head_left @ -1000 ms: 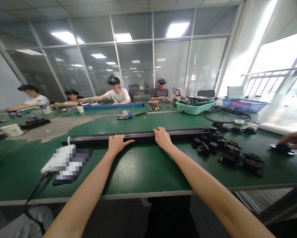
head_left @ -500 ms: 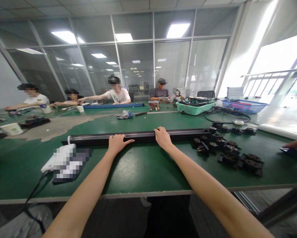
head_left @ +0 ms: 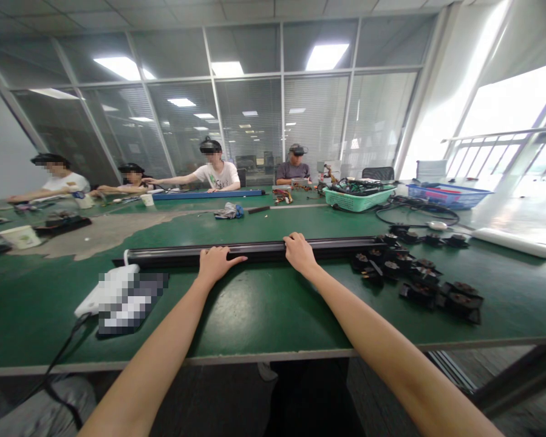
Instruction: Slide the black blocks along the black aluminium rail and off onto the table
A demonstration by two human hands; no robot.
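A long black bar (head_left: 254,249) with a glossy rounded top lies crosswise on the green table. My left hand (head_left: 215,265) is on its left half, fingers bent over the top and thumb stretched out to the right along the near side. Right of the bar's middle, my right hand (head_left: 300,252) has its fingers curled over the top edge. The fingertips of both hands are partly hidden behind the bar. Several black parts with round metal centres (head_left: 421,270) lie around the bar's right end. At its left end is a white box-like device (head_left: 106,291) with a cord, partly pixelated.
Beside the white device lies a dark pixelated object (head_left: 133,306). Farther back are a green basket (head_left: 359,201) of cables, a blue basket (head_left: 450,197), a crumpled glove-like cloth (head_left: 229,210) and a long blue bar (head_left: 209,194). Several people sit across the table (head_left: 273,328).
Another person's hand and the dark flat object at the right edge have gone out of view. My two hands and the black bar have stayed in place.
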